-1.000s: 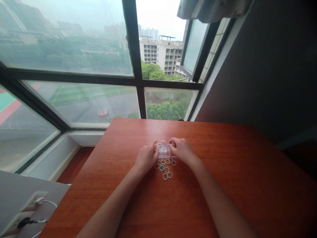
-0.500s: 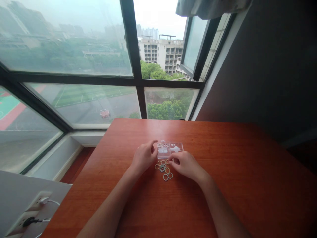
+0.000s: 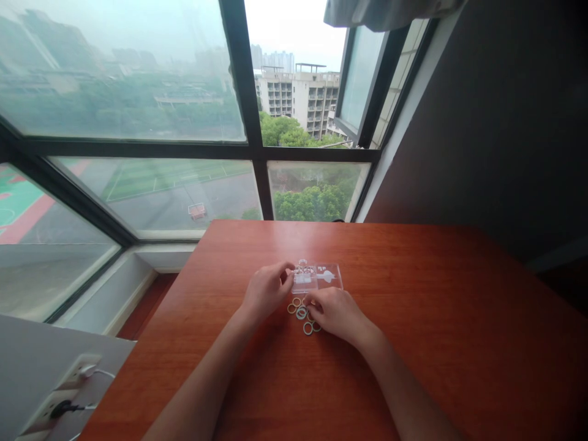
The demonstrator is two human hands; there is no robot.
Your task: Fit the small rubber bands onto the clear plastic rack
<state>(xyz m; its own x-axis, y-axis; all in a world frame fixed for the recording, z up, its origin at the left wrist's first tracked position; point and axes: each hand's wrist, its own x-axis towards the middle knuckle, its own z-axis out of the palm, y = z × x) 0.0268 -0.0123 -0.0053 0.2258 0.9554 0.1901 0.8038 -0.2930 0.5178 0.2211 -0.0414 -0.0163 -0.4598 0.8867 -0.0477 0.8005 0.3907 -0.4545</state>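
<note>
A small clear plastic piece (image 3: 321, 277) with small rings on its left part lies on the reddish wooden table (image 3: 413, 343). Just in front of it sit several loose pale rings (image 3: 299, 308). My left hand (image 3: 266, 293) rests at the clear piece's left end, its fingers curled and pinched against that edge. My right hand (image 3: 334, 313) lies over the right side of the ring pile, fingers bent down onto the rings; what they pinch is hidden.
A large window (image 3: 184, 122) with dark frames runs along the table's far edge. A dark wall (image 3: 496, 135) stands at the right. At the lower left, a white power strip (image 3: 59, 398) has cables plugged in.
My right hand left the clear piece and came back toward me onto the ring pile. My left hand's fingers closed onto the piece's left end.
</note>
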